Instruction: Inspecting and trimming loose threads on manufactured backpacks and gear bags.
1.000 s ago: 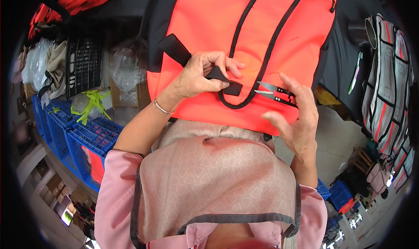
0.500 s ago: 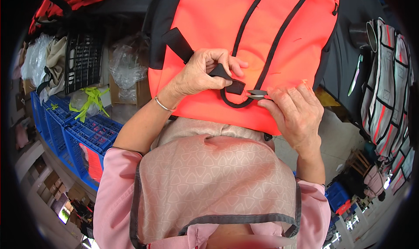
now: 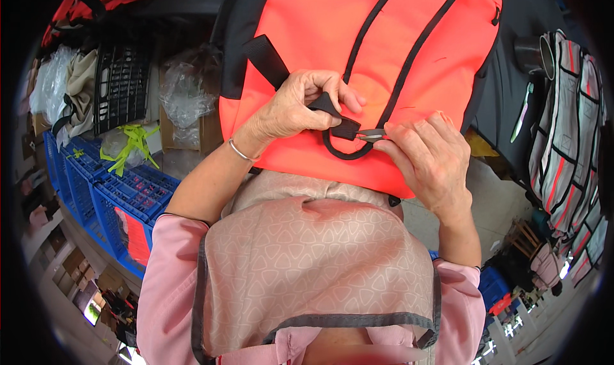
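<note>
Snips (image 3: 372, 135) had come left since the prior frame, right hand (image 3: 430, 157) with them; tips sat at the right edge of the black webbing (image 3: 347, 129), touching or just short, couldn't tell. Orange bag (image 3: 313, 39) had slid slightly right, filling upper centre, lower edge over the patterned apron (image 3: 320, 250). Left hand (image 3: 300, 106): thumb and fingertips pinched the webbing, its end poking out toward the blades. Right thumb and fingers were pressed in around the snips' handles, grip mostly hidden. My read: doing it well meant webbing held taut, tips angled off the orange fabric, short nips, left fingertips out of the blade line. Main snag risk: black piping (image 3: 348, 156) just below the tips. Room to back off looked best rightward, past the bag's edge over the floor (image 3: 499, 192); left was tighter, blue crates (image 3: 131, 192) near that elbow.
</note>
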{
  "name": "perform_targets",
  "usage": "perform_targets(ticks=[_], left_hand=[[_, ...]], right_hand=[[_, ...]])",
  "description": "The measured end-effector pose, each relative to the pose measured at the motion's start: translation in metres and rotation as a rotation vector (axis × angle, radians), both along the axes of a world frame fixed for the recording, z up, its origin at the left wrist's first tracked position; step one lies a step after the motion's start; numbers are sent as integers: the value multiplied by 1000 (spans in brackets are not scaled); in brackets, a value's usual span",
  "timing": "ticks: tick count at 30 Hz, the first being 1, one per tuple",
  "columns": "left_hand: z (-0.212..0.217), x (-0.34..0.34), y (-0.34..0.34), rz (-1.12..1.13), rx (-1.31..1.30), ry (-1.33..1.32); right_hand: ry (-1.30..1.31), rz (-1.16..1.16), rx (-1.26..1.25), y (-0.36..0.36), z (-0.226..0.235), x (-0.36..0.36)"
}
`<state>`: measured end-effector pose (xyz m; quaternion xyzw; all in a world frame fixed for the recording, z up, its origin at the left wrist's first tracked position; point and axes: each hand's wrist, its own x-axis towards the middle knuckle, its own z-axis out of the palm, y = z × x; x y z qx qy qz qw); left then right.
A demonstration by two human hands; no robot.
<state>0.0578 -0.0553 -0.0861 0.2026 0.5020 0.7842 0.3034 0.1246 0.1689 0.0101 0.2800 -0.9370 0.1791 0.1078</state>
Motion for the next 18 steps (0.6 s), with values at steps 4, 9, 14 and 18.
perform_targets(ticks=[4, 9, 14, 18], left_hand=[[-1, 0, 0, -9, 28, -25], [-7, -1, 0, -17, 83, -36], [-9, -4, -1, -58, 115, -55], [-13, -4, -2, -75, 143, -81]], right_hand=[[-22, 54, 42, 2, 2, -6], [-20, 136, 88, 0, 4, -15], [-15, 194, 110, 1, 3, -22], [-66, 233, 85, -1, 7, -27]])
